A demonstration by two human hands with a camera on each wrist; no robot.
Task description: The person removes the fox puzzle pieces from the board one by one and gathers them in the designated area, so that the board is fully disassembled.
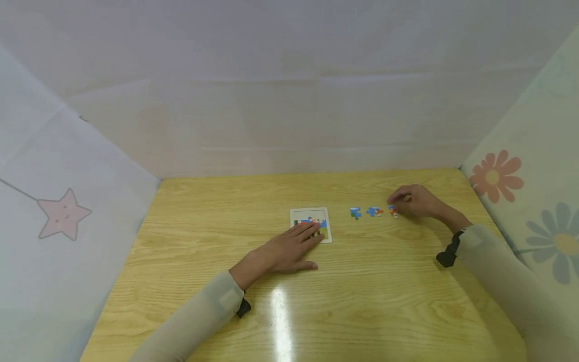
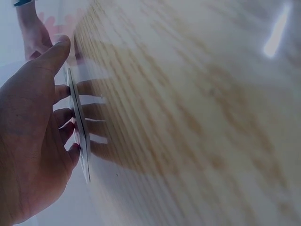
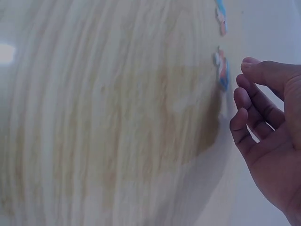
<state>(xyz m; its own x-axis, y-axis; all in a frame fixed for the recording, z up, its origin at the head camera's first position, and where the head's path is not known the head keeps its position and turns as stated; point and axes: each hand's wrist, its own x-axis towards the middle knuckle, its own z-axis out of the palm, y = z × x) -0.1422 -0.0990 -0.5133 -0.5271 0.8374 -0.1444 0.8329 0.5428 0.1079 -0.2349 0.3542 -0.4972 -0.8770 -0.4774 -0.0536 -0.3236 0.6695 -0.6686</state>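
My left hand (image 1: 289, 250) lies with outstretched fingers over the lower part of a small framed jigsaw puzzle (image 1: 309, 213), its thumb spread out to the side. Part of a colourful picture shows between and above the fingers, while the top of the tray is bare. In the left wrist view the fingertips touch the thin puzzle board (image 2: 81, 122). My right hand (image 1: 417, 201) hovers beside the rightmost jigsaw piece (image 1: 392, 211). Seen from the right wrist, its loosely bent fingers (image 3: 241, 96) hold nothing, and that orange-and-blue piece (image 3: 222, 70) lies just off the fingertips.
Left of that piece, a blue-and-orange jigsaw piece (image 1: 373, 211) and a blue-and-green jigsaw piece (image 1: 355, 213) lie in a row on the wooden table (image 1: 217, 211). White-covered walls (image 1: 253, 110) enclose the back and both sides, with printed flowers (image 1: 493, 176) at the right.
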